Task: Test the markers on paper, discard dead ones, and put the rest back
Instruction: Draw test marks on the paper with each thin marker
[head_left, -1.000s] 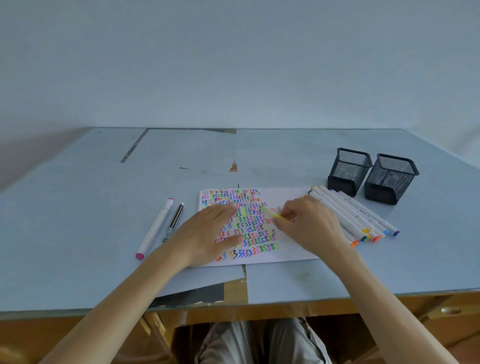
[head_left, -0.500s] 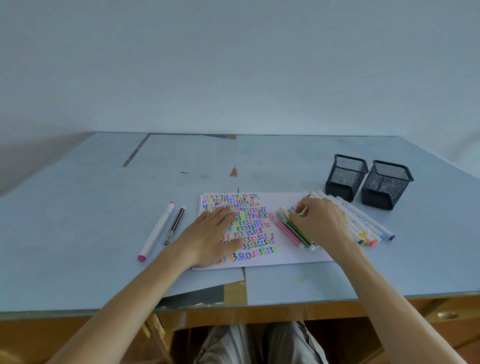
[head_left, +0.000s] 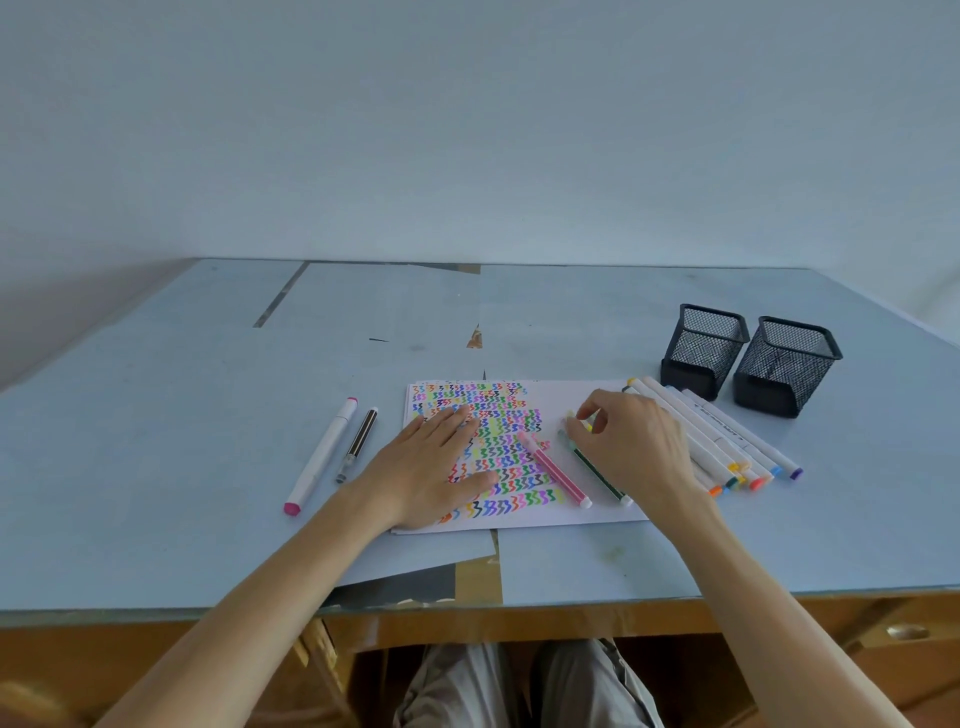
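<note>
A white sheet of paper (head_left: 582, 512) covered in coloured squiggles lies on the table. My left hand (head_left: 431, 470) rests flat on it, fingers straight. My right hand (head_left: 631, 441) hovers over thin markers lying on the paper and pinches a yellow-tipped marker (head_left: 586, 423) at its far end. A pink marker (head_left: 556, 473) and a green marker (head_left: 597, 475) lie beside it on the paper. Several thick white markers (head_left: 717, 434) with coloured caps lie in a row to the right. Left of the paper lie a white marker with pink ends (head_left: 322, 457) and a thin dark pen (head_left: 358, 444).
Two black mesh pen holders (head_left: 704, 351) (head_left: 787, 366) stand at the back right, showing nothing inside. The blue-grey table (head_left: 156, 415) ends at a near edge (head_left: 571, 603), where torn covering shows cardboard. My knees are below it.
My right hand laid the thin markers down on the paper and now pinches at the yellow-tipped one's far end. My left hand stayed flat on the paper.
</note>
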